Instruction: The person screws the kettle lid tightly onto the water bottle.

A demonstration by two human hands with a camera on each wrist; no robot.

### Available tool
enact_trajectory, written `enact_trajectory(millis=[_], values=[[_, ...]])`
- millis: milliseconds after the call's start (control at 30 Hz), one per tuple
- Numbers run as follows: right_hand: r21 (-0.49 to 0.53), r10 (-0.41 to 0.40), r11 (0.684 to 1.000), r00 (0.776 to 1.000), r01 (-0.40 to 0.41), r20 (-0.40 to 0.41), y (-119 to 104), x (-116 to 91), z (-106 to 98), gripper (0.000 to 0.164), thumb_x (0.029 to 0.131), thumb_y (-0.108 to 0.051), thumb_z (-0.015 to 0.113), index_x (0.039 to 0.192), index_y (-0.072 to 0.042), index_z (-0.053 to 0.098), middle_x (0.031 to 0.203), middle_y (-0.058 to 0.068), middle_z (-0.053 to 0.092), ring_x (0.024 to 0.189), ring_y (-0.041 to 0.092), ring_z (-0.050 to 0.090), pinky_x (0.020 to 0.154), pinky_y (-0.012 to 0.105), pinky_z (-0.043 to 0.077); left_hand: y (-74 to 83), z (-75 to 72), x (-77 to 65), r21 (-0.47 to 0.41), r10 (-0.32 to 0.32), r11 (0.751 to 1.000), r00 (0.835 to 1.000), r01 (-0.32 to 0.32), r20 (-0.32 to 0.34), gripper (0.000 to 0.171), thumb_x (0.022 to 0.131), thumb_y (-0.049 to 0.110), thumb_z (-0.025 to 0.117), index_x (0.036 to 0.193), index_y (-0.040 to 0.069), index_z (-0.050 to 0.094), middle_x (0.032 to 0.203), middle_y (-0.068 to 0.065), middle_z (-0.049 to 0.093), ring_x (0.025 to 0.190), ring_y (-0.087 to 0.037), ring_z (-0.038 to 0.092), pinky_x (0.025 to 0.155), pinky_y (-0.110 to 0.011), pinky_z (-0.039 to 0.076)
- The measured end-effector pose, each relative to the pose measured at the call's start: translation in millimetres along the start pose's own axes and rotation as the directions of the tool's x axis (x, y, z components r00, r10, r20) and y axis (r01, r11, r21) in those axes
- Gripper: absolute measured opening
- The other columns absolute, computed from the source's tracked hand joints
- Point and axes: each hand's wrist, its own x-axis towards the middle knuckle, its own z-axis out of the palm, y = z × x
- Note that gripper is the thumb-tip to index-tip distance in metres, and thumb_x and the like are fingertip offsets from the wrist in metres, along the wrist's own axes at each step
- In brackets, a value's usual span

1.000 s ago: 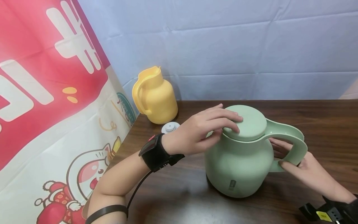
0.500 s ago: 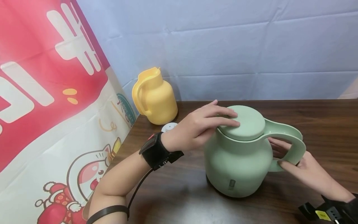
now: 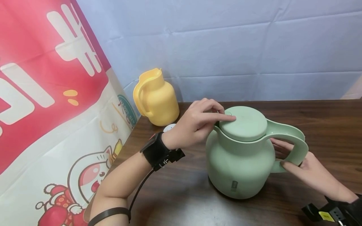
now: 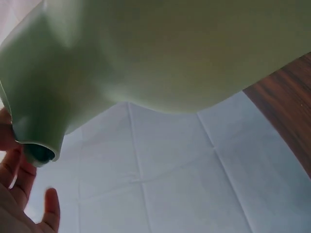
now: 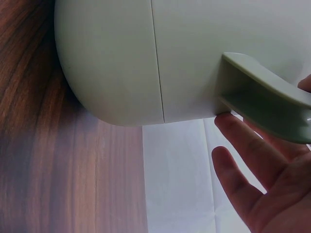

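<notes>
A pale green thermos jug (image 3: 240, 166) stands upright on the dark wooden table. My left hand (image 3: 199, 122) is at the spout side of its round lid (image 3: 246, 125). The index finger lies straight on the lid's edge, while the fingers beyond it bend down by the rim; the thumb is mostly hidden. In the left wrist view, fingertips are right at the spout (image 4: 41, 148), and one finger stands apart. My right hand (image 3: 308, 168) holds the lower part of the handle (image 3: 301, 150), thumb on the near side and fingers behind it, close to the jug's body.
A yellow jug (image 3: 162, 100) stands at the back left corner of the table (image 3: 333, 135). In front of it lies a small white round piece (image 3: 169, 127), partly hidden by my left arm. Pale cloth (image 3: 226, 50) hangs behind, and a red and white printed banner (image 3: 56, 131) on the left.
My left hand has drawn back leftward across the lid toward the spout, and fingers that lay on top are now bent at the edge. The right hand and the jug stay put.
</notes>
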Motion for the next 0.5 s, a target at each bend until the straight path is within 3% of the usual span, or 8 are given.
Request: enact_trajectory(millis=[167,333,500], values=[[0.001,0.003,1.000,1.000,-0.003,0.004,0.7,-0.2,-0.2,0.061,0.082,0.018,0.053,0.139,0.000,0.044,0.140,-0.010,0.045,0.117,-0.001,0.046,0.076,0.011,0.041,4.9,-1.4,0.8,0.078,-0.050,0.996,0.999,0.051,-0.019,0.033,0.090,0.000,0.048,0.106,0.013,0.074,0.099,-0.001,0.062,0.094,-0.011,0.055,0.095,-0.030,0.035],[-0.025,0.023,0.999,1.000,-0.023,-0.004,2.9,-2.1,-1.5,0.064,0.083,0.017,0.055,0.142,-0.007,0.044,0.140,-0.010,0.046,0.115,-0.004,0.046,0.075,0.011,0.040,18.5,-0.4,2.8,0.225,-0.108,0.969,0.994,0.101,0.017,0.027,0.092,0.018,0.055,0.114,0.015,0.071,0.104,0.000,0.064,0.096,-0.008,0.057,0.110,-0.039,0.022],[-0.035,0.020,0.999,1.000,-0.021,-0.006,5.2,-2.2,-3.4,0.067,0.082,0.017,0.055,0.142,-0.010,0.044,0.140,-0.011,0.046,0.112,-0.005,0.047,0.073,0.011,0.041,30.1,5.2,6.7,0.327,-0.165,0.935,0.984,0.137,0.060,0.051,0.087,0.046,0.064,0.129,0.017,0.061,0.110,0.000,0.060,0.101,-0.011,0.055,0.112,-0.041,0.017]])
